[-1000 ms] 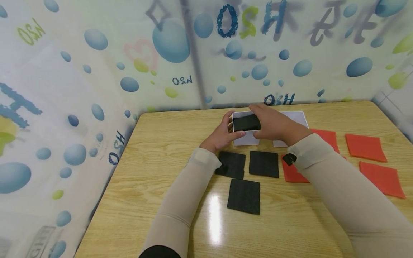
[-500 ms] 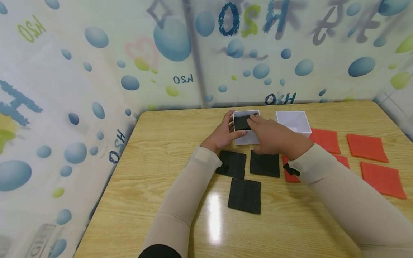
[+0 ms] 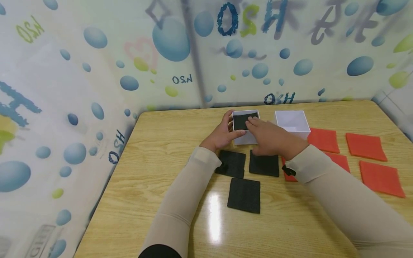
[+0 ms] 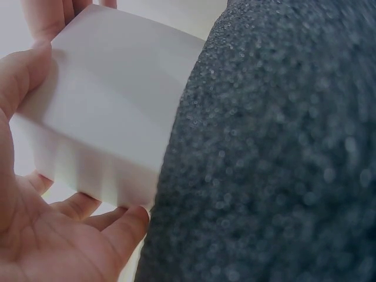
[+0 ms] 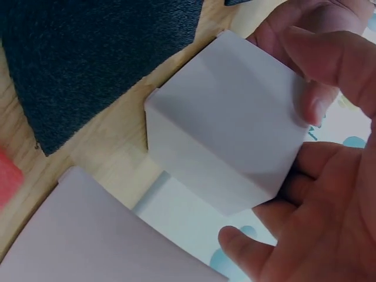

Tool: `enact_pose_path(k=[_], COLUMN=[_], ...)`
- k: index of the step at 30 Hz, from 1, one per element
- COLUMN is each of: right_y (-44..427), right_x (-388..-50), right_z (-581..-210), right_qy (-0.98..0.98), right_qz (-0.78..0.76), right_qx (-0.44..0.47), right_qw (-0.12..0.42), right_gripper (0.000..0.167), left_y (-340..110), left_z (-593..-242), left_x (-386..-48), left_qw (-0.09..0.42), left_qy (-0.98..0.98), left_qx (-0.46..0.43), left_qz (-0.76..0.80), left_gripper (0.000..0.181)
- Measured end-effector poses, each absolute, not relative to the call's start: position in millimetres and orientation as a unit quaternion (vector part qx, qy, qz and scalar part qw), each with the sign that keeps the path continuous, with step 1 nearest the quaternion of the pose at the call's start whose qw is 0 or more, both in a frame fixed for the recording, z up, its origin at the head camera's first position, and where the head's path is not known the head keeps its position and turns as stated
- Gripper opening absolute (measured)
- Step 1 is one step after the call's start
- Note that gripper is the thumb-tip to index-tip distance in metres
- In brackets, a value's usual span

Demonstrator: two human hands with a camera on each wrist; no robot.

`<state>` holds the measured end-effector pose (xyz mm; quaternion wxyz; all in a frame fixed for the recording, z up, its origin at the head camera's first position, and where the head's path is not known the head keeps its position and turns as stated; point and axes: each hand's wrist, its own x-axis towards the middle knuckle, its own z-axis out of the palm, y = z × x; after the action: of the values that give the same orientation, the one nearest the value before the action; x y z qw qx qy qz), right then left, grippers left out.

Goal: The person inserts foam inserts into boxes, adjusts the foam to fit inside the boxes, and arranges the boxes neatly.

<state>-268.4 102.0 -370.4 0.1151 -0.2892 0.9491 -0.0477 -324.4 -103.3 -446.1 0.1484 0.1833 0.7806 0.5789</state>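
Observation:
At the table's back, my left hand (image 3: 222,134) holds a small white box (image 3: 246,138) by its left side. The thumb lies on the box's front face and the fingers are round the far side, as the left wrist view shows on the white wall (image 4: 123,76). A black felt-like cloth (image 3: 240,122) lies inside, near the rim. My right hand (image 3: 271,139) reaches over the front right edge, its extended fingertips pressing on this cloth. In the right wrist view, the box (image 5: 229,111) partly hides those fingers.
A second white box (image 3: 293,133) stands to the right. Three black cloth squares (image 3: 243,195) lie flat in front. Several red cloth squares (image 3: 366,146) lie at the right, one partly under my right forearm. A patterned wall covering (image 3: 232,82) rises behind the wooden table (image 3: 145,161).
My right hand has let go of the black cloth's edge and moved to the box's front right, fingertips now on the cloth, which sits flatter. My left hand keeps its hold.

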Motion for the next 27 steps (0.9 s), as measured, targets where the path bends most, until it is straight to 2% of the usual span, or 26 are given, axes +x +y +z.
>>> enact_pose_path(k=[12,17,27], right_y=[106.5,106.4,112.5], right_x=[-273.6,-276.9,-281.0], right_z=[-378.7,-382.6,-387.7], right_qy=[0.944,0.941,0.929], right_qz=[-0.077,-0.09,-0.147], right_qx=[-0.305,-0.309,-0.318], right_qw=[0.1,0.101,0.123], right_gripper=[0.09,0.091,0.094], left_y=[-103.3,-104.3,-103.7], left_z=[-443.9,-443.3,-444.9], left_x=[-323.5,-323.3,-323.9], left_qw=[0.147,0.148,0.15], left_qy=[0.786,0.785,0.785], left_qx=[0.184,0.185,0.185], left_qz=[0.571,0.572,0.573], left_gripper=[0.094,0.094,0.093])
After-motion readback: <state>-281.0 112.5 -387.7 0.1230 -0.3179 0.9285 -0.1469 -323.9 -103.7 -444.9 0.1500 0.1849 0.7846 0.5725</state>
